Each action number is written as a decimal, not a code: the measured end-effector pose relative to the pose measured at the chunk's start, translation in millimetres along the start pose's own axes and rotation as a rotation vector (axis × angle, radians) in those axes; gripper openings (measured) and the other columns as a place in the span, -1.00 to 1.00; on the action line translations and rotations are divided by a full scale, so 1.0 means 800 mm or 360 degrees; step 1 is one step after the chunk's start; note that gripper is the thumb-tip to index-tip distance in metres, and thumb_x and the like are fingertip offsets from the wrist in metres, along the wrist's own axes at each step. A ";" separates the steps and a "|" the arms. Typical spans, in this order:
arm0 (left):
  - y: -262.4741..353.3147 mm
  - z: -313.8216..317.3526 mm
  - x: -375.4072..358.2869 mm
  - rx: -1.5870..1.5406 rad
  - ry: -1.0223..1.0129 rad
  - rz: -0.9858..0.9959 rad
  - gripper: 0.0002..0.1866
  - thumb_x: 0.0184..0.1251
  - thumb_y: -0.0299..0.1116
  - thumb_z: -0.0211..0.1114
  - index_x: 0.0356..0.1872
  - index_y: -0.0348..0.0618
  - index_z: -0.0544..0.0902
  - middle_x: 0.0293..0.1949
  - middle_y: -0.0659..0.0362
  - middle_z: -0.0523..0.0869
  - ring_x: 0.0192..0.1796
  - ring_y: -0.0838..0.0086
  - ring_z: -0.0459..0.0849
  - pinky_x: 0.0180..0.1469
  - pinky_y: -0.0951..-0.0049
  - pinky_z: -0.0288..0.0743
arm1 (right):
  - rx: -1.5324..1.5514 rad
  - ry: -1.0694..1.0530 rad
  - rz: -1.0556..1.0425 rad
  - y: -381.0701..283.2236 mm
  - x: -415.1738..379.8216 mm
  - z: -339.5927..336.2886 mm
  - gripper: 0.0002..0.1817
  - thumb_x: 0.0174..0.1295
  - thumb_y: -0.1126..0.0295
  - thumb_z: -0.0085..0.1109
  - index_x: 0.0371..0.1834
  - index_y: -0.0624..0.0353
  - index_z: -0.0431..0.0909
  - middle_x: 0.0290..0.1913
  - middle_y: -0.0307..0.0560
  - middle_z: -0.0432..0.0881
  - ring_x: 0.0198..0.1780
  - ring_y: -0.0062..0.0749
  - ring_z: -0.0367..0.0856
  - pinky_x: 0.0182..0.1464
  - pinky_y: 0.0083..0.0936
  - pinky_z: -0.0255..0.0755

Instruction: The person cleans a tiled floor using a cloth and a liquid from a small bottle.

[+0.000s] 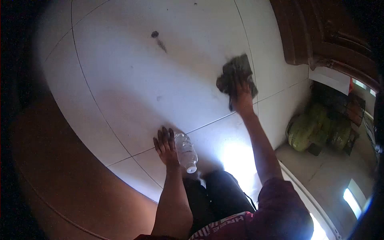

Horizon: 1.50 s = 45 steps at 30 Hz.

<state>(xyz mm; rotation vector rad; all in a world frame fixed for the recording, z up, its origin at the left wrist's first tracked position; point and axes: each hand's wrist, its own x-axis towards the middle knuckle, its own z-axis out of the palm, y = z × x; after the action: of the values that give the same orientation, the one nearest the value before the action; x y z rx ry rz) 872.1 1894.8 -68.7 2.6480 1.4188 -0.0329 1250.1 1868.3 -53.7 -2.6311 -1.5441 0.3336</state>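
My right hand [242, 94] presses a dark, crumpled cloth [236, 70] against the pale tiled floor [132, 88]. Part of the cloth spreads out beyond my fingers. My left hand [165, 146] lies flat on the tiles with its fingers apart. Beside it, on its right, a clear plastic bottle [185, 150] with a white cap lies on its side, the cap toward my knees. A small dark round spot [155, 35] with a streak below it shows on the floor farther up.
Carved dark wooden furniture [332, 32] stands at the upper right. Below it are green rounded cylinders [302, 132] and a white panel [330, 80]. A brown wall or surface [72, 168] borders the tiles at the lower left. My knees [224, 192] are at the bottom.
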 end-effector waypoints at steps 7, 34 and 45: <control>0.004 0.004 -0.003 0.0004 -0.0039 -0.0052 -0.32 0.45 -0.46 0.20 0.56 0.19 0.29 0.56 0.20 0.31 0.59 0.20 0.27 0.64 -0.02 0.13 | -0.0095 0.0227 0.0242 -0.016 0.183 -0.012 -0.29 0.45 -0.06 -0.03 0.65 -0.21 0.19 0.67 0.10 0.12 0.62 0.25 0.12 0.60 0.34 -0.13; 0.002 -0.012 0.004 -0.0055 -0.0102 -0.0017 -0.24 0.28 -0.37 0.30 0.55 0.13 0.34 0.62 0.24 0.21 0.63 0.27 0.16 0.66 -0.02 0.04 | -0.0126 -0.0190 -0.1163 0.021 0.080 -0.021 -0.34 0.15 0.08 0.32 0.35 0.02 0.56 0.49 0.12 0.41 0.50 0.15 0.33 0.45 0.22 0.24; 0.005 -0.038 0.011 -0.0796 -0.0032 -0.0306 -0.30 0.22 -0.23 0.43 0.44 0.06 0.47 0.42 0.07 0.51 0.52 0.18 0.38 0.60 -0.02 0.14 | -0.0288 0.0131 0.0501 0.016 0.056 0.011 -0.06 0.21 -0.21 0.19 0.64 -0.10 0.18 0.52 0.38 0.25 0.57 0.44 0.10 0.55 0.37 -0.07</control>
<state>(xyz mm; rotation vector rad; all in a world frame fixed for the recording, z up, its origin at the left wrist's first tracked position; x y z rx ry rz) 878.5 1903.8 -38.5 2.1002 1.4428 0.2424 1279.9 1900.4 -70.9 -2.9889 -1.1855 0.1037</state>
